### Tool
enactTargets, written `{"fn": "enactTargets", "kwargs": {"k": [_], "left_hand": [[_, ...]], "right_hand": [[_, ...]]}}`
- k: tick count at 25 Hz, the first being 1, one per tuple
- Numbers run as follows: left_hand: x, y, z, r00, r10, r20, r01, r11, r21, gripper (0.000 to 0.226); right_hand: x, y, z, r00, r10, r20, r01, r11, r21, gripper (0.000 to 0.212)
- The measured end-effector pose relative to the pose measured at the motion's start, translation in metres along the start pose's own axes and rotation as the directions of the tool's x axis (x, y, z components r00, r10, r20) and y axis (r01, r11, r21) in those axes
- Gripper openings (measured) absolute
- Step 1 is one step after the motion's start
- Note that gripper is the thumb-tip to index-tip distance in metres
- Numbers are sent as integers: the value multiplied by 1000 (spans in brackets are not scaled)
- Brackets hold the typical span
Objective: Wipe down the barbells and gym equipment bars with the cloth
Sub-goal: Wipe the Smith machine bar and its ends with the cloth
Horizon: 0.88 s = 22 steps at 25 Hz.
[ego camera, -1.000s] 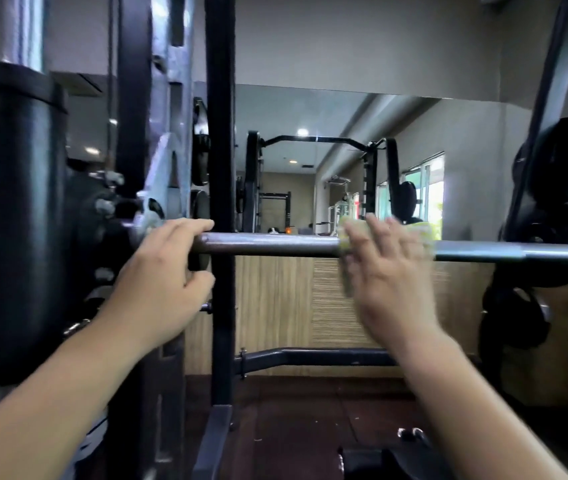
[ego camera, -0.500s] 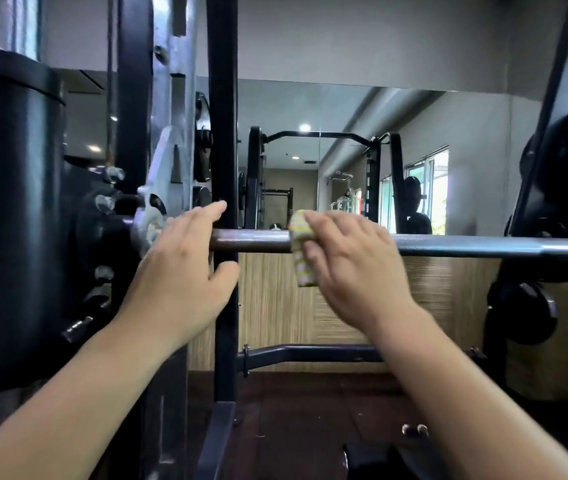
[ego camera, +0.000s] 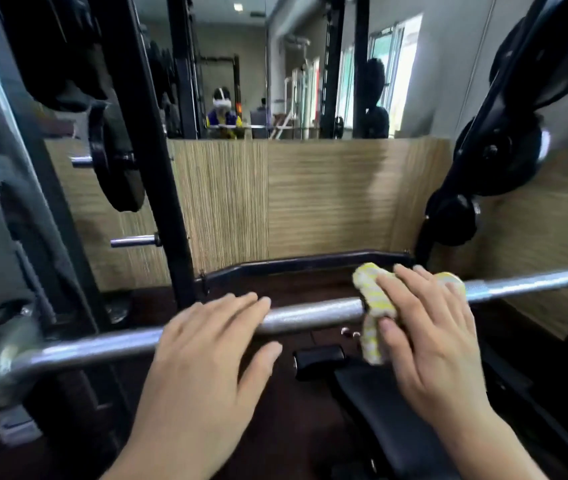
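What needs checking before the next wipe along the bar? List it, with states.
1. Cloth on bar: ok, draped over it.
2. Right hand holds cloth: ok, thumb and fingers pinch it.
3. Left hand steadies bar: ok, rests on it, left of cloth.
4. Bar to the right of cloth bare: ok.
5. Bar ends seated in rack: cannot tell, blurred or out of frame.

View: tipped downward, bar (ego camera: 310, 315) now low.
Right hand (ego camera: 428, 327): slid cloth (ego camera: 377, 299) rightward along it, away from left hand (ego camera: 206, 344).
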State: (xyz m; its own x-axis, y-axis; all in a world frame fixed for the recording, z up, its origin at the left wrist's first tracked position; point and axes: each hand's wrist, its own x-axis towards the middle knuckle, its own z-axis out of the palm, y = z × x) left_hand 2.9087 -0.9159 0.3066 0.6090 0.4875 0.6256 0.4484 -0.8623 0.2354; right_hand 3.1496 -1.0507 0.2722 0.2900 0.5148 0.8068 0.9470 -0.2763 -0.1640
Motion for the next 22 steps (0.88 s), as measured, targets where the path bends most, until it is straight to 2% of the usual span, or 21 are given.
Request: {"fn": "enactTargets", "kwargs": {"k": [4,7,11,17,19,22], "left_hand": [[23,20,-12,988,-39,148,36,999,21,41],[44,35,-15,947,-50,318,45,999,22,37],[59,49,-19,906,-13,424,18,1000,-9,39],[70,70,-7,861,34,508,-48,999,14,50],[76,80,1,861,60,504,-76,997,11,51],[94,102,18,849,102,519,-114,993,-9,49]], "right_hand": [[8,-43,-14,978,137,158,-141,990,17,48],[12,-75,-18,937,103,335,-106,994,-7,50],[21,-49,-41,880,129,457,-130,991,-30,49],[36,15,-66,816,444,369,-441,892,-97,55],[36,14,-65,837,417,353,-411,907,-96,53],[28,20,-61,887,286,362,-294,955,-35,48]]}}
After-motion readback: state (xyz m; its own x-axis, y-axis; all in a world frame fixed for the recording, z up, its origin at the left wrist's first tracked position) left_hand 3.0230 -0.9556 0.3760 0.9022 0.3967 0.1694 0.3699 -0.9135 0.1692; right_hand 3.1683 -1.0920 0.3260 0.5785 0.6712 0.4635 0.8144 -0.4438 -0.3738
